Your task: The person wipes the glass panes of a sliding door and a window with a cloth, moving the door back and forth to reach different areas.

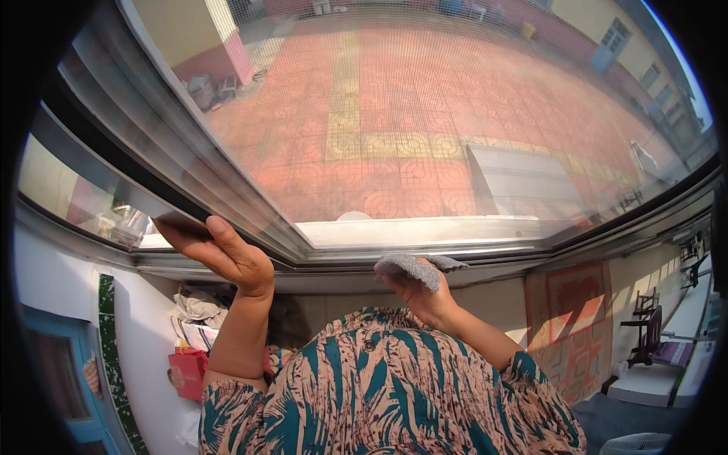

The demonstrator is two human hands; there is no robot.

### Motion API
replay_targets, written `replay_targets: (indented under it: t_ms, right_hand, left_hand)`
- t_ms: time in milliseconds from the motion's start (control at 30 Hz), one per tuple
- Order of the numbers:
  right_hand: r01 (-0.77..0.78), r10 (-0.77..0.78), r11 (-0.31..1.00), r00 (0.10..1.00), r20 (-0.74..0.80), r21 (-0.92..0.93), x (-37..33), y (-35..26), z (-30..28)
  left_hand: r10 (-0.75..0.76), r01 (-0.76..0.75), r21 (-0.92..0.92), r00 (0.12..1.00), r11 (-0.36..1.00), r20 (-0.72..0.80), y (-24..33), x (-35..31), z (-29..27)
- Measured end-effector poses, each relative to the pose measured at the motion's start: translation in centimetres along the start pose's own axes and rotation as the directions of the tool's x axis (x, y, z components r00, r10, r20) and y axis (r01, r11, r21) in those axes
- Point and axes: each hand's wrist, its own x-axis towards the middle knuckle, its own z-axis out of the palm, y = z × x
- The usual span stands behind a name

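My left hand [239, 262] is raised to the sliding window's metal frame [155, 205]. Its fingers stretch out along the frame and its thumb points up; the fingertips lie partly in shadow. In my right hand [432, 299] is a grey cloth [409, 269], folded over the fingers and hiding most of them. This hand is close to the lower window track [341, 259], just in front of my chest. Whether the cloth touches the track, I cannot tell. A fine mesh screen [394, 91] spans the opening above the track.
Beyond the window lies a red and yellow tiled yard [303, 136] with a pale slab [523, 182]. Below my left arm are a red bag [187, 373] and heaped cloth [199, 307]. To the right are a patterned rug [569, 318] and a dark chair [648, 337].
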Motion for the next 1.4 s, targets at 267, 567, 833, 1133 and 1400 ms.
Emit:
replay_targets:
  t_ms: [267, 567, 833, 1133, 1400]
  right_hand:
    - [-0.411, 0.407, 0.911, 0.904, 0.130, 0.008, 1.8, 0.9, 2.4]
    - [-0.414, 0.361, 0.895, 0.892, 0.272, 0.169, 3.2, 2.8, 1.5]
    - [0.230, -0.229, 0.973, 0.950, -0.211, -0.020, -5.4, -8.3, -12.0]
    - [0.205, -0.941, 0.285, -0.125, -0.314, -0.936, -4.3, -15.8, -21.8]
    - [0.303, -0.836, -0.435, 0.213, 0.505, -0.848, -1.9, -1.9, -5.6]
  left_hand:
    - [0.062, -0.061, -0.004, 0.997, 0.998, 0.046, 5.9, -0.9, 3.6]
    - [0.019, -0.016, -0.049, 0.999, 0.999, 0.045, 4.7, -0.8, 2.8]
    - [0.045, -0.045, 0.079, 0.999, 0.996, 0.002, 4.0, -1.1, 2.6]
    - [-0.063, 0.063, 0.004, 0.997, 0.998, -0.034, 2.9, -0.7, 1.8]
    - [-0.030, 0.030, 0.029, 0.999, 0.999, 0.029, 3.3, -0.6, 1.5]
